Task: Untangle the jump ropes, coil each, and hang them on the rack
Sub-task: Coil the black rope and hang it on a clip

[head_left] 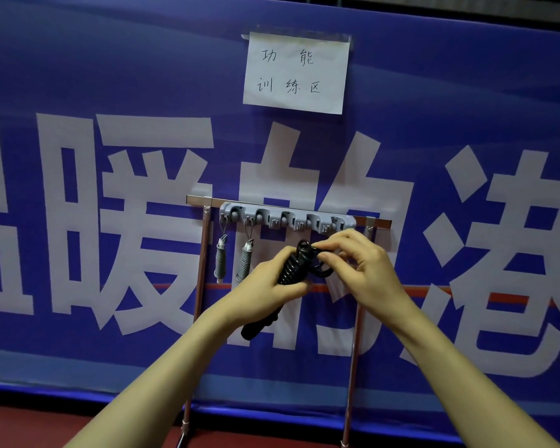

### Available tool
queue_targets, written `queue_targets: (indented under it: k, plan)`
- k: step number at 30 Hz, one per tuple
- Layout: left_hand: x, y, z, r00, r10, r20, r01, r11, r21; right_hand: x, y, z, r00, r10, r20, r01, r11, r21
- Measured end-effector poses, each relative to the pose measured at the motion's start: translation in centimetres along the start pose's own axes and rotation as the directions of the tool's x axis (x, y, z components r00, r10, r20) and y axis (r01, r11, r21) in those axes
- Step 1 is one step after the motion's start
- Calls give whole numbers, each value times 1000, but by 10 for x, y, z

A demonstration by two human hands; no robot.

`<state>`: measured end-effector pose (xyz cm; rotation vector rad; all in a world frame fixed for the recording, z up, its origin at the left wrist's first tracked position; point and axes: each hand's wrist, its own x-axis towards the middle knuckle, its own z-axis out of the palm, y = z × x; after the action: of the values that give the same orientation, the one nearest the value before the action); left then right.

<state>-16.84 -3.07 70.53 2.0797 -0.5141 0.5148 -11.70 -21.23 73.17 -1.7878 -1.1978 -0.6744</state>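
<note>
Two bare forearms reach up from the lower edge toward the black jump rope, which is held in mid-air just below and in front of the rack, not yet on a hook. The left hand has its fingers curled tight around the bundle, where the cord is wound in close turns about the handles, whose lower ends stick out below the palm. The right hand pinches a small loop of cord at the top of the bundle between thumb and fingers. Two grey jump ropes hang from the leftmost hooks; the other hooks look free. The bundle should be light, I judge, but the cord looks smooth and springy (the sort that unwinds once a grip slackens), so the wound middle seems the place for a firm hold while only the loop is offered to a hook. The handles look stiff and make a sound core. Behind the rack hangs a blue banner with a paper sign taped to it.
</note>
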Motion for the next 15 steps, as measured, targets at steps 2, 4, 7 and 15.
queue_targets:
  k: [2,4,7,15]
  plan:
    - [1,1,-2,999,-2,52,3,1000,-4,-2,0,1,997,73,-7,-72,987,142]
    - [1,0,-2,993,-12,120,8,999,35,-4,-2,5,992,126,21,-127,963,239]
    - [-1,-3,0,990,-41,137,35,999,42,-4,-8,6,975,201,97,-222,919,327]
    - [4,-3,-1,991,-76,113,55,982,179,13,-13,-4,856,336,394,-433,881,190]
